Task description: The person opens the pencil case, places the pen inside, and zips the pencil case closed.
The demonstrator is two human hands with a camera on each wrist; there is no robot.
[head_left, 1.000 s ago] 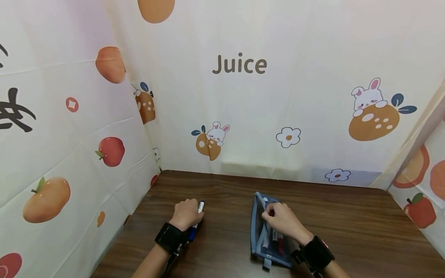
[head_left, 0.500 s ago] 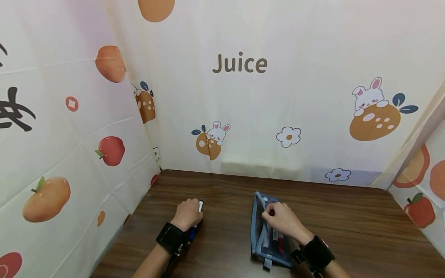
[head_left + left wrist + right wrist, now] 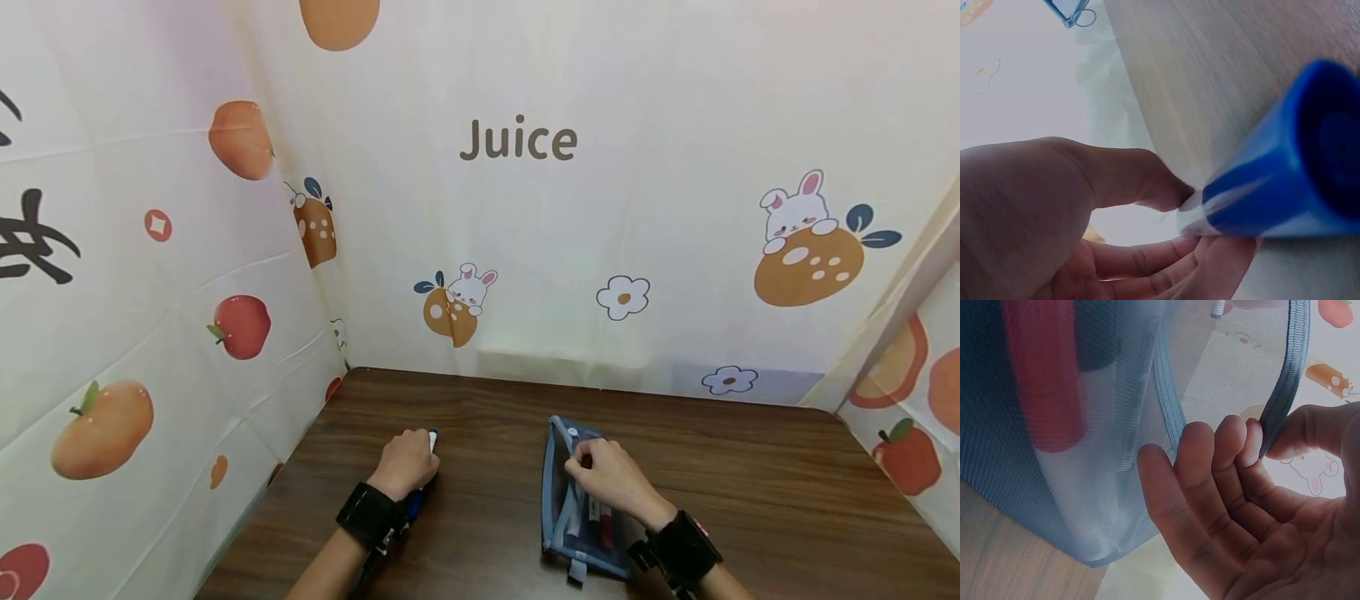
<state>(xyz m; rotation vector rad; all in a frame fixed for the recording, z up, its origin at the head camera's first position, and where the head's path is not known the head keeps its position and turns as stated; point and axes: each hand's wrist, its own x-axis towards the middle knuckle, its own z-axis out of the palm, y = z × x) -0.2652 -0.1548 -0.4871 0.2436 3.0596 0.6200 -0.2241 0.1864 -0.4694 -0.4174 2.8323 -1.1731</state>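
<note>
My left hand [image 3: 405,464] pinches a marker [image 3: 1254,181] between thumb and fingers, low over the table at the left. Its blue end is large in the left wrist view, and the hand hides most of the white barrel in the head view. My right hand [image 3: 615,479] grips the rim of a blue mesh pencil pouch [image 3: 596,565], which gapes along its left side. In the right wrist view the thumb is outside the blue edge band [image 3: 1291,369] and the fingers inside. Through the mesh show a red-capped marker [image 3: 1047,394] and other pale pens.
The brown wooden table [image 3: 487,517] runs back to a printed cloth curtain [image 3: 525,217] with fruit and rabbits. More curtain [image 3: 172,275] closes off the left side. Black camera straps [image 3: 370,515] sit on both wrists.
The marker in my left hand has turned slightly, and less of it shows past the fingers. My right hand and the pouch stay in place.
</note>
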